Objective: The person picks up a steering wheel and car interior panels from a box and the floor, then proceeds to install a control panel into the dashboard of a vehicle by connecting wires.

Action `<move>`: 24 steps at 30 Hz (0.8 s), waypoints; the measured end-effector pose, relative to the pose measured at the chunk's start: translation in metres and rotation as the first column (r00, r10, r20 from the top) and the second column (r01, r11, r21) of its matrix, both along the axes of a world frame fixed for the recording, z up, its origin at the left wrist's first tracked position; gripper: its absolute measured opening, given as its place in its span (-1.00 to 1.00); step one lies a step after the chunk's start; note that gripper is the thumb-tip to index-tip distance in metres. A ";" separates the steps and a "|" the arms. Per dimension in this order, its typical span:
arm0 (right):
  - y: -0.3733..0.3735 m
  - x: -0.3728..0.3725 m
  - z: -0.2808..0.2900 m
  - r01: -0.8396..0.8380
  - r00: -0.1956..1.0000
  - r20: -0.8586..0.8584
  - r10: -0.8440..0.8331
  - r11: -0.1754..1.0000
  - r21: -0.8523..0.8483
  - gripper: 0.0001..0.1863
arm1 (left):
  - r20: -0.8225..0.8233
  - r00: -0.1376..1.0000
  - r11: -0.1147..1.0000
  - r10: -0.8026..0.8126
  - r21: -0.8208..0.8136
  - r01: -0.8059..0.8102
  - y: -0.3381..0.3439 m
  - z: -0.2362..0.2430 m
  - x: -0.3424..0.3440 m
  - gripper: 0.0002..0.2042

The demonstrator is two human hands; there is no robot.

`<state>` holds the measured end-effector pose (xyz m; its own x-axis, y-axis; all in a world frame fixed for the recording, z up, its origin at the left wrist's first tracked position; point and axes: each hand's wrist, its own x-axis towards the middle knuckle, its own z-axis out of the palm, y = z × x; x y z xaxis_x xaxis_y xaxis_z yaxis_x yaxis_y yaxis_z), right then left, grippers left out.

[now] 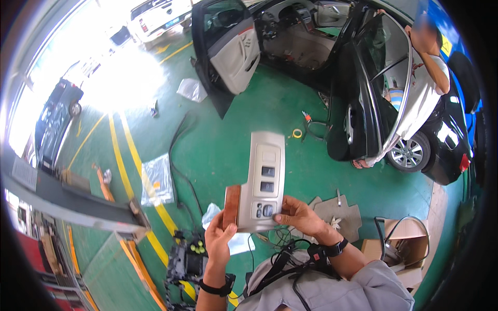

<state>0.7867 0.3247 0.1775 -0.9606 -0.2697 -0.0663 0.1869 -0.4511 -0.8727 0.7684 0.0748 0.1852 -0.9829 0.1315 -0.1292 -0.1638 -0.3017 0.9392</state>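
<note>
A beige switch panel (pixel 265 153) with several dark switches and a wood-grain trim piece (pixel 232 203) at its lower left is held upright in front of me. My left hand (pixel 222 232) grips the panel by the wood-grain end, fingers wrapped behind it. My right hand (pixel 299 217) is closed on the lower right edge, its thumb beside the lowest switches.
A black car stands ahead with open doors (pixel 233 70); a co-worker (pixel 423 98) stands at the right door. On the green floor lie a plastic bag (pixel 157 179), tape roll (pixel 296 133), cables, mats (pixel 340 220), cardboard box (pixel 402 230) and black tool tray (pixel 184 259). A metal beam (pixel 78 194) runs left.
</note>
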 end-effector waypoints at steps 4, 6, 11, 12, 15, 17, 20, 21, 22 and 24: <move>0.027 -0.060 -0.003 0.081 0.971 0.212 -0.112 0.985 0.149 -0.60 | 0.054 0.996 0.993 -0.074 -0.089 0.078 0.022 -0.010 -0.070 -0.48; 0.041 -0.091 -0.005 0.059 0.964 0.248 -0.100 0.984 0.168 -0.56 | 0.080 0.994 0.995 -0.070 -0.064 0.075 0.036 -0.010 -0.105 -0.49; 0.066 -0.151 -0.008 0.165 0.944 0.272 -0.185 0.982 0.092 -0.59 | 0.115 0.978 0.985 -0.173 0.036 0.170 0.067 -0.006 -0.183 -0.44; 0.070 -0.161 -0.010 0.181 0.946 0.257 -0.197 0.980 0.084 -0.60 | 0.108 0.978 0.984 -0.177 0.036 0.174 0.072 -0.005 -0.199 -0.44; 0.082 -0.202 -0.011 0.228 0.938 0.245 -0.244 0.969 0.096 -0.59 | 0.082 0.963 0.966 -0.259 0.020 0.258 0.086 -0.005 -0.256 -0.44; 0.093 -0.231 -0.003 0.238 0.944 0.207 -0.258 0.964 0.116 -0.55 | 0.028 0.954 0.953 -0.300 -0.039 0.301 0.098 -0.005 -0.299 -0.43; 0.110 -0.278 -0.003 0.321 0.916 0.208 -0.344 0.937 0.135 -0.52 | -0.058 0.925 0.920 -0.376 -0.137 0.366 0.120 0.004 -0.366 -0.41; 0.116 -0.294 -0.005 0.318 0.918 0.199 -0.342 0.937 0.141 -0.47 | -0.160 0.887 0.876 -0.434 -0.306 0.374 0.125 0.006 -0.390 -0.41; 0.119 -0.310 -0.002 0.324 0.916 0.198 -0.348 0.935 0.145 -0.47 | -0.236 0.840 0.816 -0.489 -0.463 0.345 0.130 0.007 -0.408 -0.41; 0.124 -0.340 0.007 0.342 0.914 0.163 -0.371 0.922 0.181 -0.34 | -0.311 0.806 0.797 -0.504 -0.527 0.295 0.145 0.019 -0.447 -0.42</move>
<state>0.4464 0.4484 0.1843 -0.9562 0.1151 -0.2693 0.2060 -0.3895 -0.8977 0.3212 0.2193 0.2043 -0.8197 0.5568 0.1344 0.2614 0.1548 0.9527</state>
